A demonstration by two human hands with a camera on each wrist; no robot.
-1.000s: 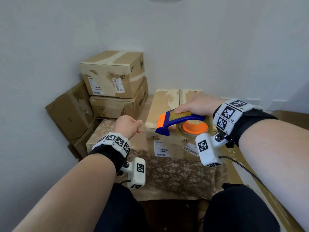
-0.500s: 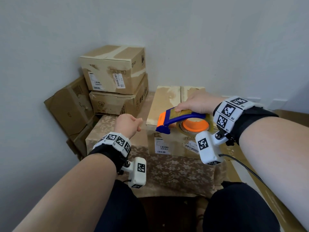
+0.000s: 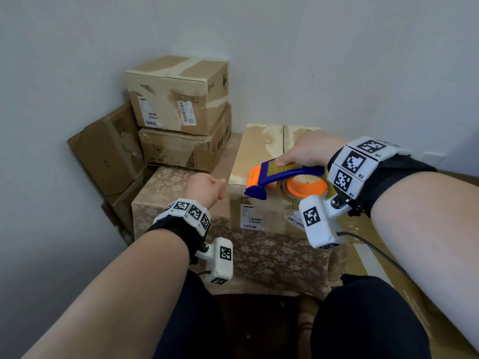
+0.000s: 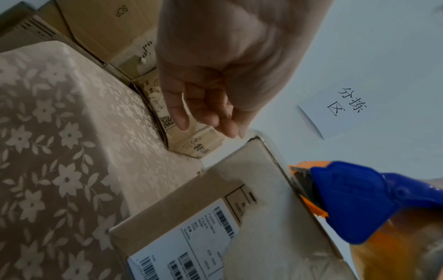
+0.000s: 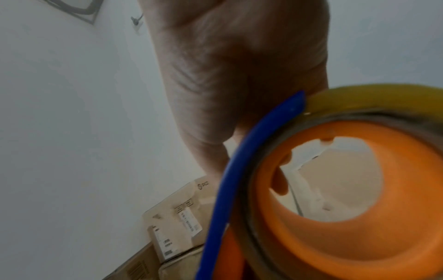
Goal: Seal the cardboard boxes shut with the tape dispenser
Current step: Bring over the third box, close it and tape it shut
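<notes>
Tape dispenser (image 3: 282, 180) hovering over cardboard box (image 3: 259, 156)
Right hand (image 3: 308, 151) is gripping it; left wrist view is showing left hand (image 4: 215, 79) loosely curled, empty.

- A floral beige cloth (image 3: 272, 257) drapes a low block, hanging down its front and left side
- A plain pale wall (image 3: 337, 60) forms the corner behind
- A white paper sign (image 4: 340, 111) with black characters is stuck on the wall
- Flattened brown cardboard (image 3: 404, 288) lies on the floor at right
- A thin black cable (image 3: 375, 251) trails across that cardboard
</notes>
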